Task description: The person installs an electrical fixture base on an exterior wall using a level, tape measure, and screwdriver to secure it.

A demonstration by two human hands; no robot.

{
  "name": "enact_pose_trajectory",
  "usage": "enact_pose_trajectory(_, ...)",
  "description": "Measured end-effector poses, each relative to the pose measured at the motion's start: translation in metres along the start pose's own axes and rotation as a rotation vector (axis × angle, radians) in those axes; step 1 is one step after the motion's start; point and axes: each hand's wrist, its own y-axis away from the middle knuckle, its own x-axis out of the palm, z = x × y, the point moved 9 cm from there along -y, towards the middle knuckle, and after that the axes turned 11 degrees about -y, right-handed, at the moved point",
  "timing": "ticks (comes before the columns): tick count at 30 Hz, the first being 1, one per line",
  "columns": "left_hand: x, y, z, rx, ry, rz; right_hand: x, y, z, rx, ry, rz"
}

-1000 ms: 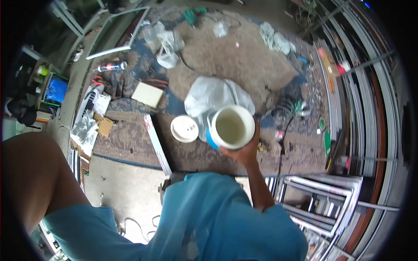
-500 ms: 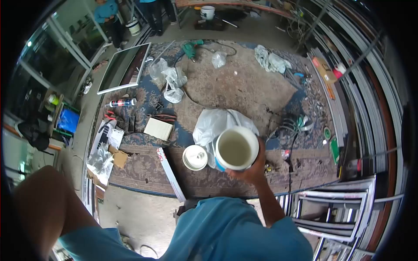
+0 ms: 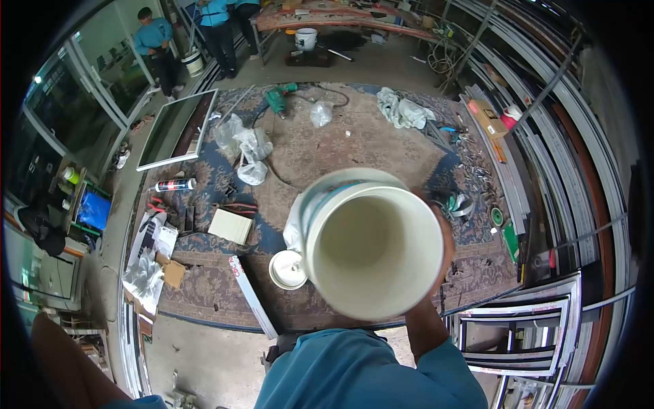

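A white tub [image 3: 373,255] is held up close to my face, its mouth tipped toward me and its pale inside showing. My right hand [image 3: 443,249] grips it round its right side, with most of the fingers hidden behind the wall. A bluish band shows on its outside near the far rim. Just left of it on the rug is a round white lid-like piece [image 3: 287,270]. Behind the tub, part of a clear plastic bag [image 3: 293,232] shows. At the lower left only my left arm [image 3: 75,368] is visible; the hand is out of frame.
A patterned rug [image 3: 340,146] carries a green power tool [image 3: 278,99], plastic bags, a sealant tube [image 3: 176,185] and a long white box [image 3: 251,296]. A framed glass panel [image 3: 178,129] lies at left. Metal profiles [image 3: 545,143] line the right. People [image 3: 155,42] stand at the back left.
My right hand has brought the tub up nearer the camera, so it looks much larger and its mouth faces me. My left arm has dropped lower in view.
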Motion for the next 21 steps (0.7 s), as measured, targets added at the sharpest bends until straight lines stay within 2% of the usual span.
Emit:
enact_pose_trajectory(1,0.000,-0.002,-0.002,0.007,-0.001,-0.007,-0.001,-0.018,0.032,-0.164,0.079,0.033)
enact_pose_trajectory(4,-0.008,-0.010,-0.009,0.018,-0.018,-0.039,-0.027,-0.026,0.020,0.050,-0.387,-0.189)
enact_pose_trajectory(7,-0.023,-0.027,-0.021,0.023,-0.056,-0.092,-0.032,-0.032,0.043,0.088,-0.820,-0.222)
enact_pose_trajectory(8,-0.032,-0.031,-0.029,0.028,-0.079,-0.130,-0.028,-0.045,0.065,-0.194,-0.616,-0.198)
enact_pose_trajectory(10,-0.052,-0.039,-0.042,0.025,-0.102,-0.230,-0.014,-0.048,0.107,-0.770,-0.182,-0.302)
enact_pose_trajectory(12,-0.063,-0.035,-0.042,-0.019,-0.121,-0.360,-0.026,-0.048,0.116,-0.758,-0.159,-0.209)
enact_pose_trajectory(14,-0.053,-0.007,-0.018,-0.128,-0.128,-0.501,-0.026,-0.048,0.139,-0.697,-0.107,-0.210)
enact_pose_trajectory(15,-0.032,0.011,0.008,-0.242,-0.230,-0.434,-0.025,-0.050,0.147,-0.683,-0.109,-0.186)
enact_pose_trajectory(17,-0.002,0.040,0.032,-0.430,-0.272,-0.431,-0.024,-0.058,0.155,-0.701,-0.144,-0.124)
enact_pose_trajectory(21,0.029,0.035,0.027,-0.520,-0.310,-0.661,-0.024,-0.072,0.166,-0.748,-0.207,-0.025)
